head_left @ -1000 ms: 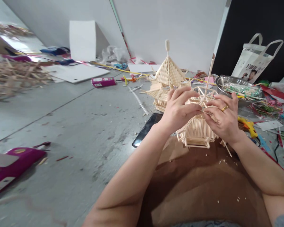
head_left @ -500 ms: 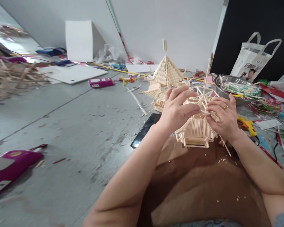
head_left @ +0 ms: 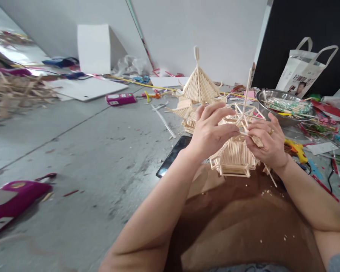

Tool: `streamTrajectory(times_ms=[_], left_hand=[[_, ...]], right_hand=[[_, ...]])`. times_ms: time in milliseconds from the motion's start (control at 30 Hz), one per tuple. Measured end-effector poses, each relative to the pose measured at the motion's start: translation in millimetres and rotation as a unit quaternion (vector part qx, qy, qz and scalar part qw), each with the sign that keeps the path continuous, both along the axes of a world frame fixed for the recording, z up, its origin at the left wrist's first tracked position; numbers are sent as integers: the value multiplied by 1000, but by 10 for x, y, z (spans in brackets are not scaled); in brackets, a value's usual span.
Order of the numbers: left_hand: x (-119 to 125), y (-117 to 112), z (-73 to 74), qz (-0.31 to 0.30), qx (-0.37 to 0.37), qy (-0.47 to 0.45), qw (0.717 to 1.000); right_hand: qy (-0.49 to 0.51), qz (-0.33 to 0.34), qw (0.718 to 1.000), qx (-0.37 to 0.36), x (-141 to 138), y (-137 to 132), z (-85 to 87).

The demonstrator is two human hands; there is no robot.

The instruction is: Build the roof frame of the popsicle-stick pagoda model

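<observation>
Left hand (head_left: 212,132): fingers curled over the top of the stick-built roof section (head_left: 235,156), thumb and fingertips closed narrow on the spoke hub. Right hand (head_left: 268,145), with the ring (head_left: 271,131): thumb and forefinger pinched on a short stick (head_left: 255,140) right at that hub, other fingers cupping the model's side. Fingertips of both hands nearly touch.

The roof section sits between the hands, its base resting on the brown lap cloth (head_left: 238,215). A long skewer (head_left: 247,90) stands up from the hub, just above the fingertips.

My read on the step: seating or aligning that short stick into the spoke frame. Next move calls for a steady left-hand brace and light pressure, since the spokes look thin and easy to knock out of line.

Nearby: finished pagoda model (head_left: 200,85) just beyond the left hand, phone (head_left: 174,155) below the left wrist, yellow glue gun (head_left: 296,149) just past the right hand, steel bowl (head_left: 260,99) farther out.
</observation>
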State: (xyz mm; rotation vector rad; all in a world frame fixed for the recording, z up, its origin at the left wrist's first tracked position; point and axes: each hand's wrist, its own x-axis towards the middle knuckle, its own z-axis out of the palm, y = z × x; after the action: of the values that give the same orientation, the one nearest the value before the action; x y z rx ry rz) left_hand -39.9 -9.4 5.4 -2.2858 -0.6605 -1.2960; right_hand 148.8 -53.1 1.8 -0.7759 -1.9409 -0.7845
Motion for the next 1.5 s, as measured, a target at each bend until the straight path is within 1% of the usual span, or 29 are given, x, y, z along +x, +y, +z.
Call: streamTrajectory(times_ms=[167,267,367,533,667,767,933,1067,1233,1333,1400,1500], left_hand=[[-1,0,-4,-12,8,-9,1000],[-3,-3,0,-24,-2,-11,1000],[13,-27,8,-12,-10,0,1000],[92,-94,-6,-10,20,-2,1000],[136,-116,-36,-1,40,-16,999],[138,-108,-48,6,56,-23,998],[133,-97,-54,-20,35,-36,999],[135,-98,-59,-8,43,-30,999],[128,-104,-55,-13,45,-31,998],[121,-106,-55,-4,52,-22,998],[120,-106,-59,2,43,-19,999],[121,-107,-64,-9,12,-29,999]], right_hand=[[-13,5,1000,11,18,21,-6],[-14,8,1000,11,22,18,5],[-19,1,1000,12,21,10,24],[-26,-13,999,13,21,4,34],[-30,-3,999,19,41,6,25],[-43,2,999,10,66,11,17],[-50,-7,999,3,86,11,18],[-48,0,999,13,93,10,22],[-42,17,999,-4,111,18,12],[-40,19,999,-5,109,25,8],[-37,21,999,-2,105,28,9],[-36,26,999,4,107,26,10]])
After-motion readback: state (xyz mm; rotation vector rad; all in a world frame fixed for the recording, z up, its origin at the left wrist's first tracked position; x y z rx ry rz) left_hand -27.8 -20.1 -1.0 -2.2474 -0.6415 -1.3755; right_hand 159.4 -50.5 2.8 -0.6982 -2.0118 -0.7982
